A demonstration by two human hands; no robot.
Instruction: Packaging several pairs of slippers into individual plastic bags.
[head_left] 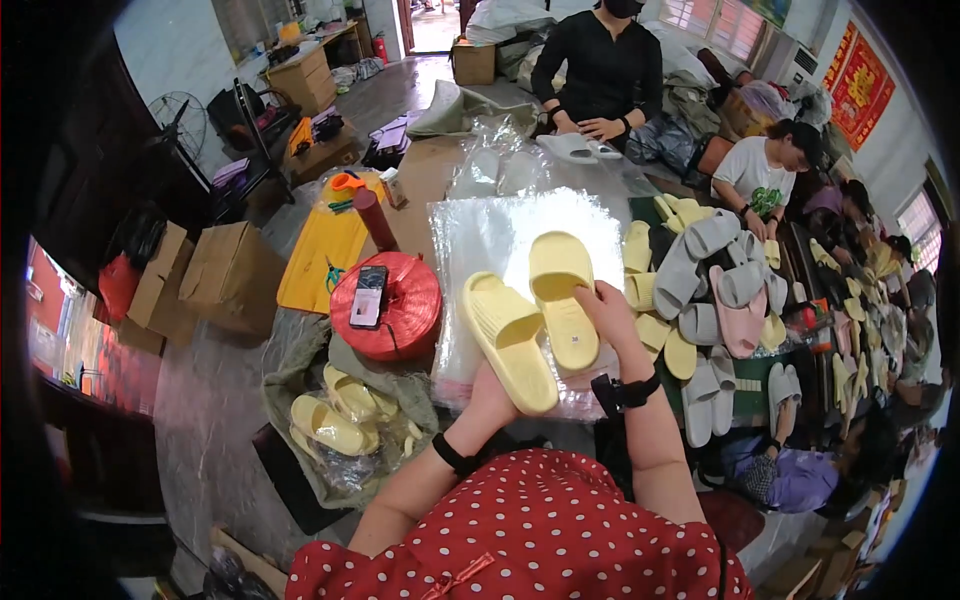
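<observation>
A pale yellow slide slipper [510, 345] rests in my left hand [490, 398], tilted, its heel toward me. Most of the left fingers are hidden beneath the sole. My right hand [608, 315] grips the side edge of a second yellow slipper [568, 300], thumb on the insole, where a small printed mark shows. The two slippers are side by side, toes pointing away from me, above a stack of clear plastic bags [470, 235] that reflects the light. Dark bands circle both my wrists.
Left of the bags, a phone [369, 297] lies on a red twine roll [405, 325], near a yellow sheet [325, 255]. Bagged yellow slippers [335, 425] fill a sack at lower left. Grey, pink and yellow slippers [715, 290] crowd the right. Across the table, a person [600, 75] handles white slippers [570, 148].
</observation>
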